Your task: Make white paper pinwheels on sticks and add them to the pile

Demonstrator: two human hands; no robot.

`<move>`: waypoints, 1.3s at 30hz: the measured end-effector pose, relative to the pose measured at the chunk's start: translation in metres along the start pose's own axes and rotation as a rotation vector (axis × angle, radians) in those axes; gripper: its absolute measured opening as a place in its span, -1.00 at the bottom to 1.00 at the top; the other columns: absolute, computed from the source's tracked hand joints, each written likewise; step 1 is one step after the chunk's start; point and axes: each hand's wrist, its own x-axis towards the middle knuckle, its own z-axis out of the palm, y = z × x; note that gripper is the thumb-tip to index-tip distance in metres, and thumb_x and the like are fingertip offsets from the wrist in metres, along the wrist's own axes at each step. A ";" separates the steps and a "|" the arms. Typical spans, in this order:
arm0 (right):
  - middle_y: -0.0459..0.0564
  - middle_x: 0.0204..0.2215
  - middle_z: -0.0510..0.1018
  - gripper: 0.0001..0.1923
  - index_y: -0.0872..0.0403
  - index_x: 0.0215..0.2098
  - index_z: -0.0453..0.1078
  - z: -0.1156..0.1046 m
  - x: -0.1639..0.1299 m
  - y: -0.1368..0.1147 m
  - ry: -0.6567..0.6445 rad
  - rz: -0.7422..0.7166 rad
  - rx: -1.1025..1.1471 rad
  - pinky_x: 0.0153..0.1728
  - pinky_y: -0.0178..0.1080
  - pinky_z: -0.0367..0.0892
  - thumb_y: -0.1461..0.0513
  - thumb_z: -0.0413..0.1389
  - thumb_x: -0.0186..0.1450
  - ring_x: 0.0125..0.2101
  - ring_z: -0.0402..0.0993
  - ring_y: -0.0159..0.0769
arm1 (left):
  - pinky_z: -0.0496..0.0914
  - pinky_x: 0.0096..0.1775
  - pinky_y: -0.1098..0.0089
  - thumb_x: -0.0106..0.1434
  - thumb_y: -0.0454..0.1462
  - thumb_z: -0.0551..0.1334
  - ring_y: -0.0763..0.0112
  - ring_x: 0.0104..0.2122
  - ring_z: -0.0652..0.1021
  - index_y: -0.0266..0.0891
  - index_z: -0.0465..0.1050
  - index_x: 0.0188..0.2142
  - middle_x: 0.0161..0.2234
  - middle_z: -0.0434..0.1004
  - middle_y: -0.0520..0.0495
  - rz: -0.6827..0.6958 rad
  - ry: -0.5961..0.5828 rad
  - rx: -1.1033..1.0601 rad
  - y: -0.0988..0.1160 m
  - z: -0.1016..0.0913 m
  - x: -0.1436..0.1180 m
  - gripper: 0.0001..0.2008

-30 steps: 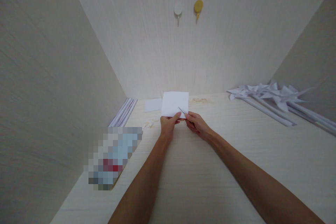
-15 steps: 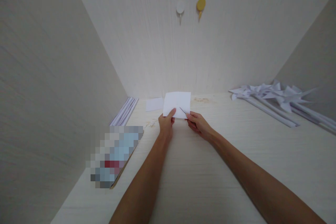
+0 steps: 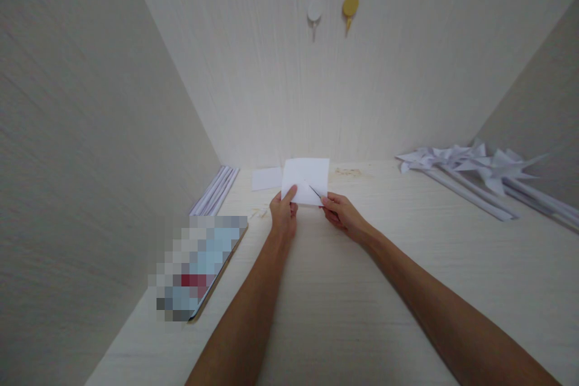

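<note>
A white square sheet of paper (image 3: 306,172) is held up near the back of the table. My left hand (image 3: 283,211) grips its lower left edge, thumb on top and fingers underneath. At the lower right corner, my right hand (image 3: 340,212) is closed round scissors (image 3: 315,192). One thin dark blade shows over the paper, pointing up and left towards the middle; the handles are mostly hidden in the fingers. A tiny mark sits near the paper's centre. Behind it on the left lies another white sheet (image 3: 266,179).
Rolled white paper sticks (image 3: 214,191) lie at the left wall. A blurred-out flat object (image 3: 205,268) is nearer me. White paper pinwheels (image 3: 493,166) on sticks lie at the right. A white hook (image 3: 313,12) and a yellow hook (image 3: 350,6) are on the back wall.
My left hand has shifted slightly left along the paper's lower edge, its thumb moving left too. My right hand stays almost in place with the scissors. The view has shifted slightly.
</note>
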 end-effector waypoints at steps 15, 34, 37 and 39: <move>-0.33 -0.86 0.03 -0.68 0.07 -0.61 0.10 -0.001 0.001 0.003 0.000 -0.013 0.044 -0.84 -0.43 -0.31 0.04 0.09 0.01 -0.84 -0.19 -0.62 | -0.12 -0.73 0.62 -0.26 -0.34 0.36 0.81 -0.78 0.06 -0.34 0.26 -0.63 -0.72 0.19 0.19 -0.015 -0.039 0.035 -0.001 0.000 0.000 -0.74; -0.32 -0.86 0.03 -0.68 0.07 -0.62 0.09 0.000 0.000 0.002 0.022 0.000 0.027 -0.84 -0.43 -0.30 0.06 0.10 0.01 -0.84 -0.19 -0.62 | -0.14 -0.72 0.59 -0.24 -0.32 0.33 0.79 -0.78 0.04 -0.32 0.24 -0.62 -0.73 0.14 0.20 -0.003 -0.060 0.070 -0.002 -0.002 0.001 -0.75; -0.32 -0.86 0.03 -0.70 0.07 -0.61 0.10 0.000 0.000 0.002 0.027 0.005 0.018 -0.83 -0.43 -0.30 0.07 0.09 0.03 -0.84 -0.18 -0.62 | -0.15 -0.72 0.59 -0.21 -0.32 0.32 0.79 -0.78 0.03 -0.31 0.23 -0.62 -0.73 0.12 0.21 -0.010 -0.070 0.073 -0.001 -0.001 0.001 -0.76; -0.32 -0.86 0.03 -0.71 0.07 -0.61 0.10 0.000 0.001 0.002 0.030 0.004 0.013 -0.83 -0.43 -0.30 0.08 0.09 0.03 -0.84 -0.18 -0.62 | -0.15 -0.72 0.59 -0.19 -0.33 0.31 0.79 -0.78 0.02 -0.31 0.23 -0.61 -0.74 0.10 0.21 -0.013 -0.072 0.065 -0.001 -0.001 0.001 -0.77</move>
